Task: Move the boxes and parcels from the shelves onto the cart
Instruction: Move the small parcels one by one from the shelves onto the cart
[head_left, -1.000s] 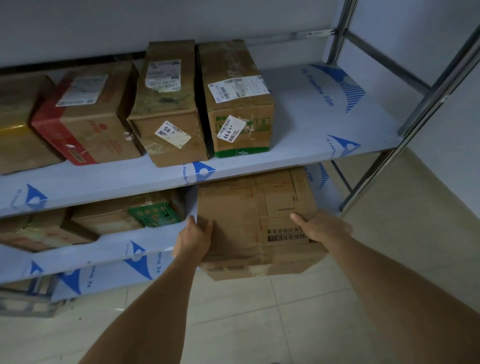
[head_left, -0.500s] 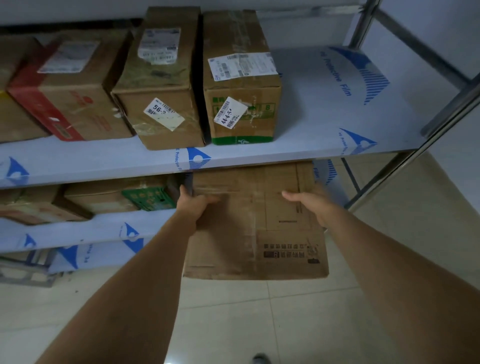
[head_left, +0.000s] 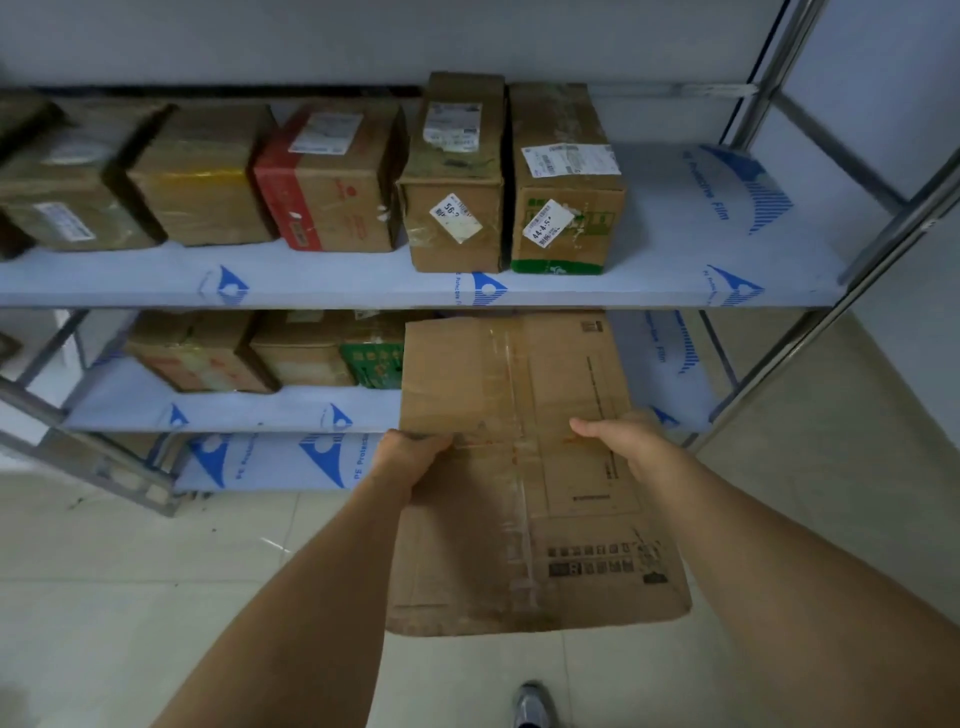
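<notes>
The box (head_left: 524, 467) hangs half out of the middle shelf (head_left: 234, 410), its near end over the floor. The left hand (head_left: 410, 457) pinches its left edge and the right hand (head_left: 623, 441) presses its right side, both grips closed on cardboard well back from the near end. That heavy overhang could tip down and slip free, or the far end could catch the upper shelf (head_left: 311, 291).
</notes>
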